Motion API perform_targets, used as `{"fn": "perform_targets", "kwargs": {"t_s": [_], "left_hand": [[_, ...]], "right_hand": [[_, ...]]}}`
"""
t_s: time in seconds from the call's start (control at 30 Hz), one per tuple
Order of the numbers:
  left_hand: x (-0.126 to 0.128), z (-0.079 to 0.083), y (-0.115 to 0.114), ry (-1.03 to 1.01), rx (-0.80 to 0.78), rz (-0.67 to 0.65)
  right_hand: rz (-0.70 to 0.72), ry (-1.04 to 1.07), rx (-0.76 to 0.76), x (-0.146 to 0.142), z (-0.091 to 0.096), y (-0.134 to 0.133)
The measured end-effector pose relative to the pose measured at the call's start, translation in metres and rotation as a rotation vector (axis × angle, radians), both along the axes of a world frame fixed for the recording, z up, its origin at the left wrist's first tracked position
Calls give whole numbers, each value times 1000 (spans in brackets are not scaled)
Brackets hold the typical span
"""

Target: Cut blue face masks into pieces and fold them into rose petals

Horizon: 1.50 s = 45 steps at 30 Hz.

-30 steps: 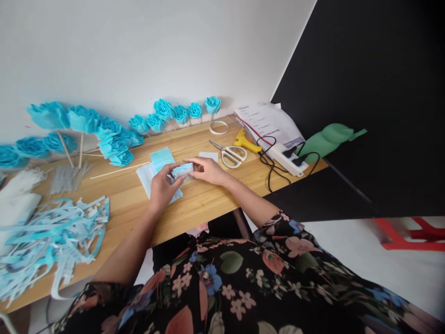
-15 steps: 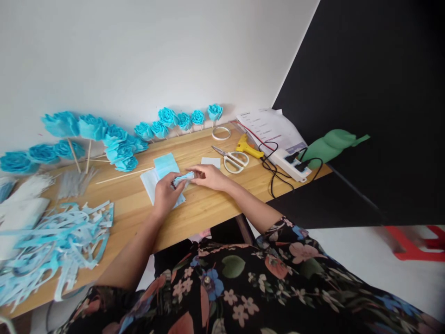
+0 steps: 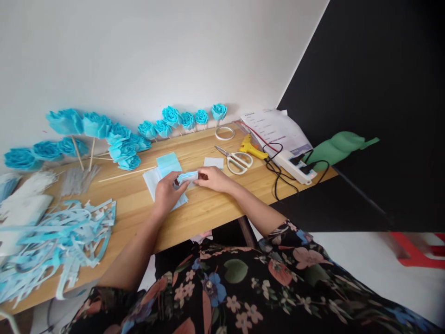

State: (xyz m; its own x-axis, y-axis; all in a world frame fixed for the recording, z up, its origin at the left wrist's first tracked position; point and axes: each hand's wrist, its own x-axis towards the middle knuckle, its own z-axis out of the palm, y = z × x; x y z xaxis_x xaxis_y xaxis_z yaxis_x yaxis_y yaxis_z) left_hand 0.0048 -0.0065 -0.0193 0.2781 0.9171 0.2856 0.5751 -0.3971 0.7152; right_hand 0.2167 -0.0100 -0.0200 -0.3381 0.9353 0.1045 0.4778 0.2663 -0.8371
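We look for writing first and find it on the printed papers (image 3: pixel 278 130) by the dark panel: a short dark heading, rows of small print, a purplish line and a darker block near the lower corner, all too small for us to read. The white power strip (image 3: pixel 294 168) beside them holds black plugs, and we can make out no brand on it. Nor can we read any name on the yellow glue gun (image 3: pixel 253 148) or the white-handled scissors (image 3: pixel 239 163) next to it.

The small folded blue-and-white piece (image 3: pixel 188 176) is held between both hands, above the near edge of the blue and white sheets (image 3: pixel 151 181) on the wooden table (image 3: pixel 205 211). We see the left hand (image 3: pixel 167 194) curled, thumb and fingers nearly closed around the piece's left end. The right hand (image 3: pixel 212 179) pinches its right end with bent fingers. A plain white card (image 3: pixel 213 163) lies just beyond the right hand.
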Motion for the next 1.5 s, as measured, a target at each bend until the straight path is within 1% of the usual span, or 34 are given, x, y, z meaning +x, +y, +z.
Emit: {"fn": "perform_targets", "kwargs": {"t_s": [0.17,0.27,0.33,0.43,0.5,0.53,0.6,0.7,0.8,0.9,0.97,1.03,1.13,1.2,1.23,1.3,1.33,1.43,1.5], "left_hand": [[2,2,-1,9,-3,12],[3,3,-2,-8,-8,31],[3,2,-2,-52,-47,28],[4,1,-2,-101,-129,-21],[4,2,-3,-106,-157,-64],[3,4,-3,-119,-161,-79],[2,9,-3,-187,-151,-98],[0,17,-3,-279,-99,-125],[-1,18,-3,-193,-14,-145],[-1,15,-4,-132,54,-106],[-1,13,-4,-186,25,-64],[0,11,-3,-319,-58,-25],[3,11,-4,-565,-214,0],[5,10,-4,-646,-277,-3],[6,11,-5,-638,-285,-7],[5,11,-5,-530,-237,-3],[4,11,-4,-444,-183,5],[1,9,-2,-187,12,12],[0,6,0,-86,59,-24]], "right_hand": [[-2,-39,17,-1,0,1],[-26,-50,107,-1,2,1],[-31,33,153,0,5,1],[-34,188,98,3,8,0],[-71,228,68,5,10,-1],[-90,222,75,6,11,-2],[-94,148,121,6,16,-4],[-3,-66,208,3,28,-8],[73,-224,291,-4,41,-12],[56,-258,306,-10,51,-16],[4,-184,244,-13,53,-18],[-43,-47,148,-14,50,-18],[-72,174,25,-14,39,-14],[-95,309,-46,-13,32,-9],[-102,357,-74,-12,29,-8],[-105,362,-74,-10,26,-6],[-111,317,-44,-8,26,-6],[-152,90,73,-2,23,-8],[-172,-35,96,0,18,-10]]}}
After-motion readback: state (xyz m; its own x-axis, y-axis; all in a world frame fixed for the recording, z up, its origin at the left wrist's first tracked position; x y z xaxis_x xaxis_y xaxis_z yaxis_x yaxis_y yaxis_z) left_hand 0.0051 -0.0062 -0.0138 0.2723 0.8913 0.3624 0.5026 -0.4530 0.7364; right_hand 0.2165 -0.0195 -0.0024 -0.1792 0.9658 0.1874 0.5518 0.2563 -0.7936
